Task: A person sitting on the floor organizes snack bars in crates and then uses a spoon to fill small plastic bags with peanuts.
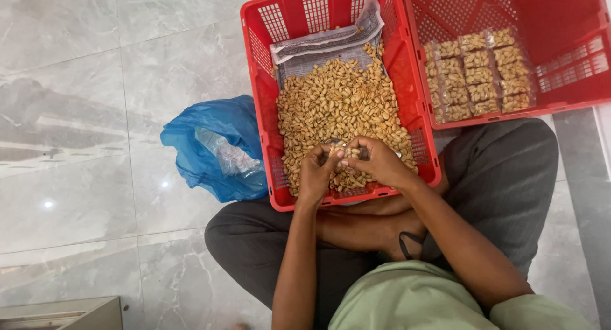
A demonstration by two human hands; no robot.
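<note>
A person sits cross-legged on the grey marble floor (76,113). Both bare arms reach forward and down, bent a little at the elbows, and the two hands meet over the near end of a red crate (262,94).

The left hand (316,171) is curled, with its back facing up. Its fingers are pressed together, and its grip pinches the edge of a small clear packet (347,153). The right hand (377,161) is bent at the wrist and turned in toward the left hand. Its fingers are curled too, and its grip pinches the other side of the same packet. The fingertips of both hands are almost touching. The packet sits between the two hands, just above the nuts, and looks to have some nuts inside it.

The crate is full of loose tan peanuts (337,101). They lie on a sheet of newspaper (324,43) that sticks up at the far end.

A second red crate (573,43) stands just beside the first, on the right. In it, filled clear packets of nuts (477,75) lie in neat rows by the near wall.

A crumpled blue plastic bag (210,139) lies on the floor, touching the left side of the first crate. Some clear plastic (226,155) rests on top of it.
</note>
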